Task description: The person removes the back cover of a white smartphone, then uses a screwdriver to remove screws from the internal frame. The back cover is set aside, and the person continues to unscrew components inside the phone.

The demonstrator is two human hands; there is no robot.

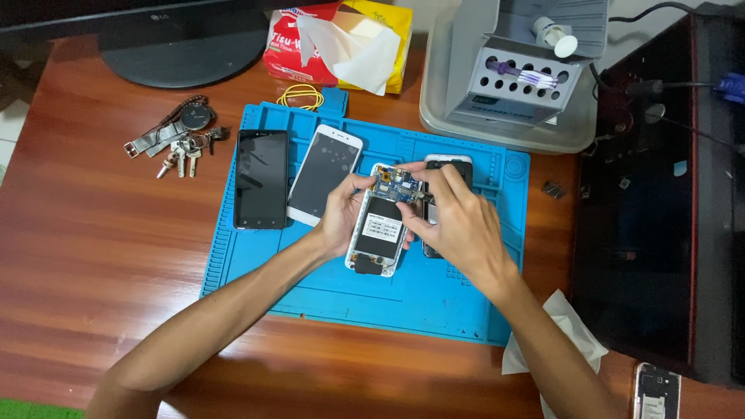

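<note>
1. I am holding an opened white smartphone with its back cover off, black battery and blue circuit board exposed (379,219), just above the blue silicone repair mat (326,287), near the mat's middle.
2. My left hand (339,215) is curling around the phone's left edge, fingers closed on the frame and thumb reaching toward the board at the top.
3. My right hand (454,219) is closing on the phone's right side, fingertips pinching at the circuit board near the upper edge; I cannot tell whether anything small is sitting between them.
4. A dark phone with a white rim (448,167) is lying on the mat, partly hidden under my right hand.
5. To the left on the mat, a white-framed phone with a dark screen (324,174) and a black phone (261,178) are lying side by side.
6. The mat is resting on a reddish-brown wooden table (101,248).
7. A bunch of keys with a strap (178,138) is lying left of the mat, yellow rubber bands (301,96) at its top edge, and a red-and-yellow tissue pack (341,45) behind.
8. A grey plastic tool holder with round holes (520,77) is standing at the back right, and a crumpled white tissue (570,326) is lying by my right forearm.
</note>
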